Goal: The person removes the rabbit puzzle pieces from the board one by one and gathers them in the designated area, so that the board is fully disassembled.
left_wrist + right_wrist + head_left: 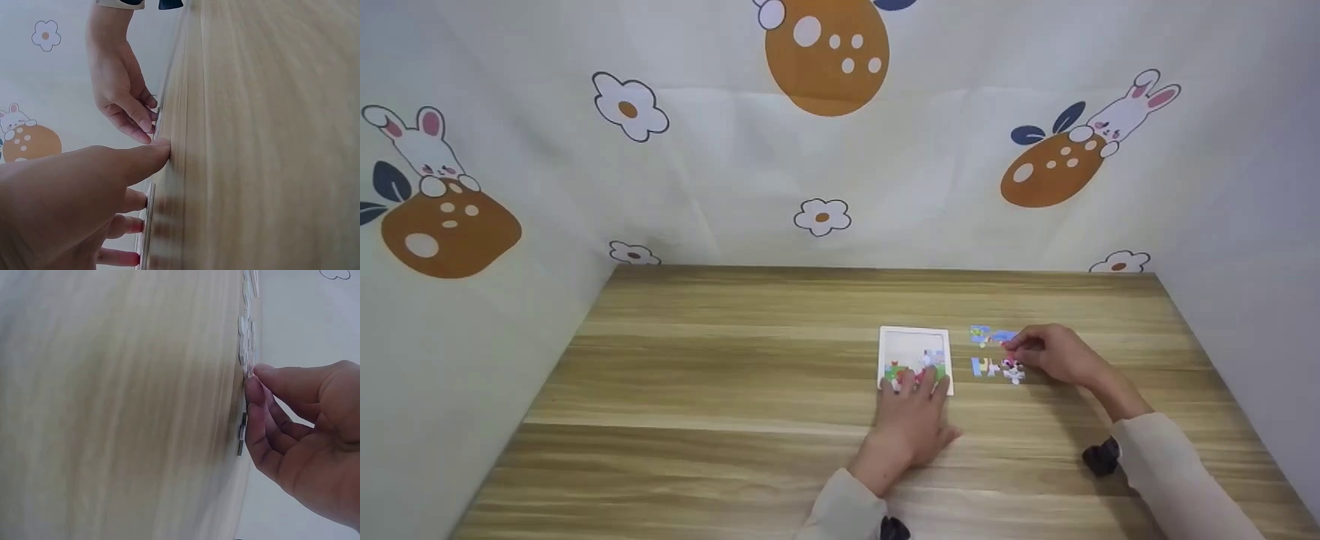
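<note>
A white-bordered puzzle tray point(915, 331) lies on the table, partly filled with colourful pieces along its lower part. My left hand point(911, 420) rests with spread fingers over its near edge, hiding some of the picture. In the left wrist view the fingertips point(133, 224) touch the tray's edge, with the thumb apart from it. To the right, my right hand point(1057, 356) pinches a small pinkish puzzle piece point(1011, 348) between thumb and fingertips, low over the loose pieces. The right wrist view shows thumb and fingers point(256, 391) meeting close to the tabletop; they mostly hide the piece.
Loose puzzle pieces point(981, 367) lie right of the tray in two rough rows, some close to the right hand. The wood-grain table point(697, 375) ends at a patterned cloth backdrop point(720, 180) behind and at both sides.
</note>
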`<action>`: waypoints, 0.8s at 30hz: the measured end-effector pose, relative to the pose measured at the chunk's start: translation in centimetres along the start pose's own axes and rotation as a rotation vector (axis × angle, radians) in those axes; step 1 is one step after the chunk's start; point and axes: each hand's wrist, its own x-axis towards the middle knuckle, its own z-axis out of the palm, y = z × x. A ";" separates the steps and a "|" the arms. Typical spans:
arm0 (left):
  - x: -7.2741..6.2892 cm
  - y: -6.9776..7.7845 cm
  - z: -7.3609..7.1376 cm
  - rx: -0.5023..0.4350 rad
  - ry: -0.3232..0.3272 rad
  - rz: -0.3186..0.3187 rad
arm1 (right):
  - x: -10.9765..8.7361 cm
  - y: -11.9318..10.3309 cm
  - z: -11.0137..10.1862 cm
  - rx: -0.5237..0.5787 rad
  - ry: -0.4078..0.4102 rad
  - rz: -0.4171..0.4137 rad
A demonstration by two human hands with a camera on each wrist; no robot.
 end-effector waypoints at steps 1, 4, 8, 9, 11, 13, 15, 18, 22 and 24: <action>0.0 -0.1 -0.1 -0.006 -0.006 0.006 | 0.0 -0.2 0.0 0.001 0.000 0.012; -0.2 -0.4 -0.5 -0.057 -0.032 0.031 | 0.2 -0.9 0.2 0.021 -0.011 0.033; -0.3 -1.0 -1.1 -0.173 -0.078 0.061 | 0.6 -2.2 0.7 0.048 -0.026 0.042; -0.3 -1.2 -1.2 -0.207 -0.090 0.065 | 0.7 -2.4 0.9 0.055 -0.031 0.038; -0.3 -1.4 -1.3 -0.265 -0.112 0.071 | 1.0 -3.0 1.2 0.066 -0.040 0.037; -0.3 -1.6 -1.3 -0.319 -0.132 0.075 | 1.3 -3.4 1.6 0.075 -0.047 0.025; -0.3 -1.8 -1.3 -0.336 -0.145 0.083 | 1.6 -3.7 2.1 0.082 -0.051 0.016; -0.3 -2.1 -1.2 -0.328 -0.150 0.099 | 2.0 -4.2 2.7 0.090 -0.057 -0.019; -0.3 -2.3 -1.2 -0.320 -0.144 0.117 | 2.6 -5.0 3.3 0.111 -0.067 -0.063; -0.4 -2.4 -1.1 -0.329 -0.143 0.126 | 2.8 -5.5 3.6 0.114 -0.071 -0.079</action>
